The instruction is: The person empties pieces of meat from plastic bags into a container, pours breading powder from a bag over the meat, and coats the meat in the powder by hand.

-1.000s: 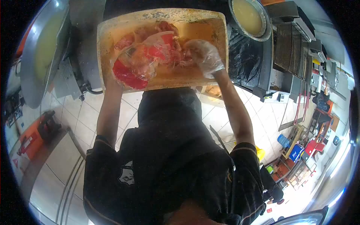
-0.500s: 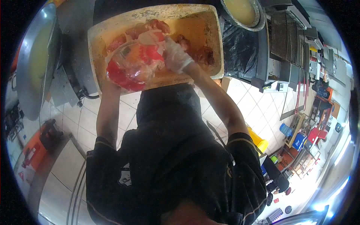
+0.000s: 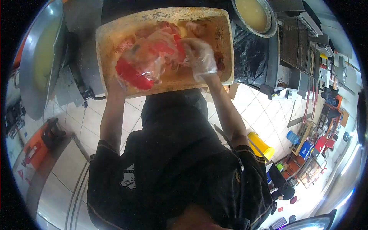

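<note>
A clear plastic bag with red print (image 3: 136,74) is held tilted over a worn yellowish tub (image 3: 100,50). Pale pink raw meat (image 3: 166,27) shows around the bag's far side. At the bag's near left, my left hand (image 3: 117,82) grips it from below, its fingers mostly hidden behind the plastic. My right hand (image 3: 201,57), in a clear disposable glove, is closed at the bag's right edge. Another piece of meat (image 3: 195,28) lies near the tub's far right, and a darker one is partly hidden beyond my right hand.
A round metal bowl of pale yellowish liquid (image 3: 251,15) stands beyond the tub's right corner. Black plastic sheeting (image 3: 251,57) covers the surface to the right. On the left is a large metal pan (image 3: 28,69). A yellow bucket (image 3: 261,147) is on the tiled floor.
My right hand has moved right, and the bag's right edge has shifted with it. More meat shows at the tub's far right. The whole view has shifted slightly.
</note>
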Demonstrator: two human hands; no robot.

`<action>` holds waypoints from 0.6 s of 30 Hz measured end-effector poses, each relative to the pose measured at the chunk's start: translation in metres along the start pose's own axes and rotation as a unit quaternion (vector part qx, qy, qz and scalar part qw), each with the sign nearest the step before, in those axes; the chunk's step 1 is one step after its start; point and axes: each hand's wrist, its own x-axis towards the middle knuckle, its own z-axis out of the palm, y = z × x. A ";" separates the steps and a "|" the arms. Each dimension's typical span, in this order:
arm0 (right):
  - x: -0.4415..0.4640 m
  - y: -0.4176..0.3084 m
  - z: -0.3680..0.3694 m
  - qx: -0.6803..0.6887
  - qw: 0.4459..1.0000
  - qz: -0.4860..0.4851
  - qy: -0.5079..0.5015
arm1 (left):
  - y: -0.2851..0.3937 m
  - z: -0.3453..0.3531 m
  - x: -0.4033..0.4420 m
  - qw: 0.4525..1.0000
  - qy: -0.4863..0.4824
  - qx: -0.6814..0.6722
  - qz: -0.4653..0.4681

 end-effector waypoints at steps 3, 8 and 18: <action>0.004 -0.022 0.016 0.314 0.918 0.194 -0.146 | 0.005 0.008 0.015 0.997 -0.046 -0.039 -0.050; -0.009 0.037 0.063 0.716 0.635 0.238 -0.166 | 0.026 -0.009 0.015 0.895 -0.189 -0.327 -0.236; 0.012 -0.040 0.025 -0.129 0.941 -0.008 -0.313 | 0.024 -0.017 -0.003 0.976 0.023 -0.143 -0.165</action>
